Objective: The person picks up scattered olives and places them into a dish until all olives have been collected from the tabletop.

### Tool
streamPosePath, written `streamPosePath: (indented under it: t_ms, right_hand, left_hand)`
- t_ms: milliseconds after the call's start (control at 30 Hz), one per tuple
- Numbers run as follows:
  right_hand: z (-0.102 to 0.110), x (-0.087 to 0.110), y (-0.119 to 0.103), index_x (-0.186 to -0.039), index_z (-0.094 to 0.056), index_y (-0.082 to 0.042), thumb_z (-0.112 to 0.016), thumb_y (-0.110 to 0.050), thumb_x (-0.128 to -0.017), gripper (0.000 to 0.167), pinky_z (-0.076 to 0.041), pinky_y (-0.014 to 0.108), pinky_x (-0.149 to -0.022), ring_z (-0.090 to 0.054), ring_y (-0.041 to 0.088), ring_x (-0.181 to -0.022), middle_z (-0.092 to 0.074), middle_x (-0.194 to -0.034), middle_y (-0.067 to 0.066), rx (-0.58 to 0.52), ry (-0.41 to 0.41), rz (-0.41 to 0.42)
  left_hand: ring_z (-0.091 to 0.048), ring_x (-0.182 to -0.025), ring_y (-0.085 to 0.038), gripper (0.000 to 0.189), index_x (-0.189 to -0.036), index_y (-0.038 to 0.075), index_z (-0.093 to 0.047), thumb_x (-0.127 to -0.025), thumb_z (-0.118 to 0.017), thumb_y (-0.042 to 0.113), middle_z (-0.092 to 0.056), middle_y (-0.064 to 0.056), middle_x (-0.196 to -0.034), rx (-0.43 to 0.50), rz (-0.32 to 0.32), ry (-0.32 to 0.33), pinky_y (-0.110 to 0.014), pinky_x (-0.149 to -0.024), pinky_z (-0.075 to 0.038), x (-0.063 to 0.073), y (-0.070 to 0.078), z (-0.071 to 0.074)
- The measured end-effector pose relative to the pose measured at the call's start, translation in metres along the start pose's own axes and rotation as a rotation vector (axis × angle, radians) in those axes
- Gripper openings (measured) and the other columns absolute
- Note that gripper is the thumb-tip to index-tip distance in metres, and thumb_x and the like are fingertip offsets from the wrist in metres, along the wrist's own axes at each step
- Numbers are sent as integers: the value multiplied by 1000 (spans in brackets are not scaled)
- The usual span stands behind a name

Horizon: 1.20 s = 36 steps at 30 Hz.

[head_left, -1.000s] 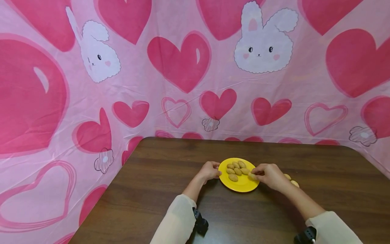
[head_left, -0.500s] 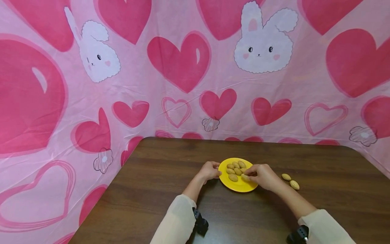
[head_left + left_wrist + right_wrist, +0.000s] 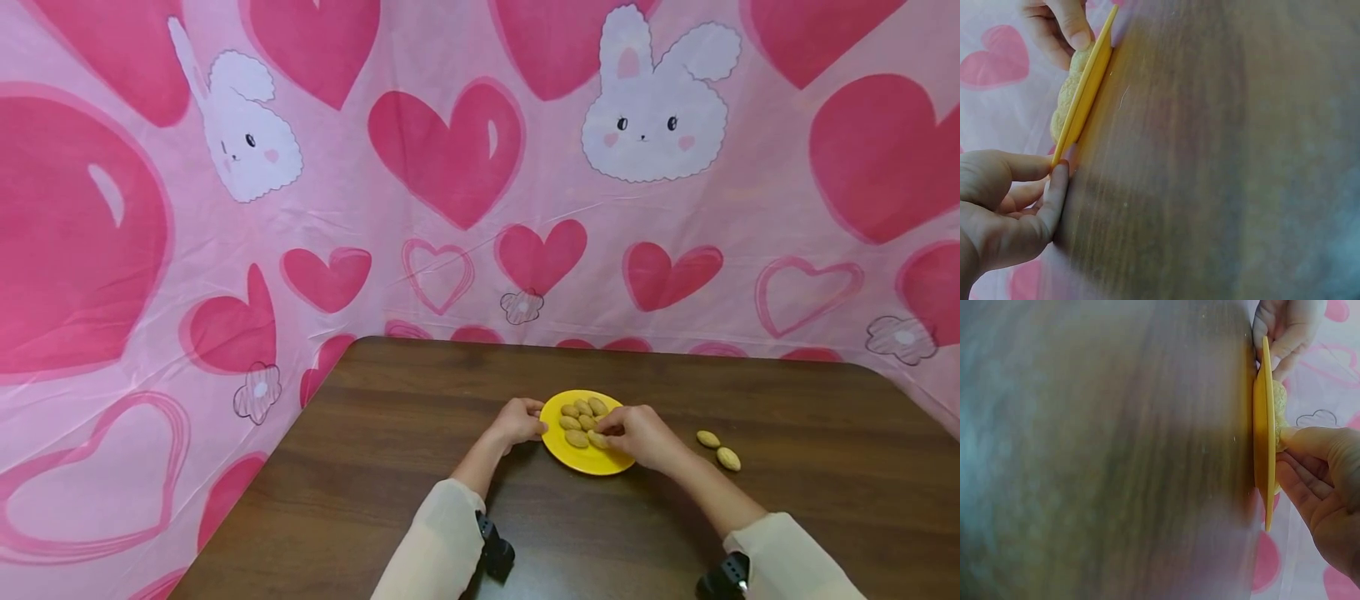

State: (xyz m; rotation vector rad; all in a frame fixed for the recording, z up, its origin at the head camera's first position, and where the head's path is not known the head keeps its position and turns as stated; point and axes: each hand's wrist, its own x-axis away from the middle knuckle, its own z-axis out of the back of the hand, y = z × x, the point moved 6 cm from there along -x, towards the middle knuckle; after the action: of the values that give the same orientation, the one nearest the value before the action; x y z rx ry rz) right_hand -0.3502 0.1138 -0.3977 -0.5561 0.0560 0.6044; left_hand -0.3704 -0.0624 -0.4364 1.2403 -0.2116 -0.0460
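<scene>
A yellow plate (image 3: 577,465) lies on the table, bearing several tan oval nuts (image 3: 569,422) with rough surfaces. My left hand (image 3: 517,422) pinches the plate's left rim between thumb and fingers; in the left wrist view, the left hand (image 3: 1013,212) has fingers above and below that rim. Over the plate's right side, my right hand (image 3: 641,435) pinches one tan oval nut (image 3: 597,439) low at the plate surface, beside the others. The right wrist view shows the right hand (image 3: 1329,487) with its thumb and fingertips at the nut, which they partly hide.
Two more tan nuts (image 3: 717,450) lie on the brown wooden table (image 3: 390,433), right of the plate and beyond my right forearm. Behind the table hangs a pink cloth (image 3: 450,275) with hearts and rabbits. A black camera (image 3: 495,547) sits on each wrist.
My right hand has moved left over the plate with its nut, from the right rim to beside the other nuts. The left hand still holds the rim.
</scene>
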Motion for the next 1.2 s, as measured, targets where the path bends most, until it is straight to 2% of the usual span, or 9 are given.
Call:
streamPosePath:
  t_ms: [367, 833, 1200]
  right_hand:
    - [-1, -2, -4, -87, -73, -2, -73, 0, -75, 13, -54, 26, -64, -58, 13, -70, -67, -82, 3, 19, 10, 4]
    - [-2, -3, 2, -88, -73, -3, -72, 1, -75, 14, -54, 26, -64, -57, 13, -71, -67, -83, 2, 2, 0, -33]
    - [-3, 0, 2, -93, -72, -3, -72, 2, -75, 18, -54, 27, -66, -56, 13, -72, -64, -82, 0, -32, -40, -51]
  left_hand:
    - [-62, -83, -20, 38, -120, -10, -54, -83, -60, -11, -59, -11, -94, 5, -1, 3, -30, -69, -55, -1, -1, 1]
    - [-61, -82, -18, 40, -121, -10, -53, -82, -60, -11, -59, -11, -95, 6, 2, 1, -30, -70, -55, -4, -2, 0]
    - [-62, -85, -20, 39, -121, -10, -53, -83, -59, -11, -60, -12, -97, 5, 8, -4, -30, -70, -55, -1, -1, 0]
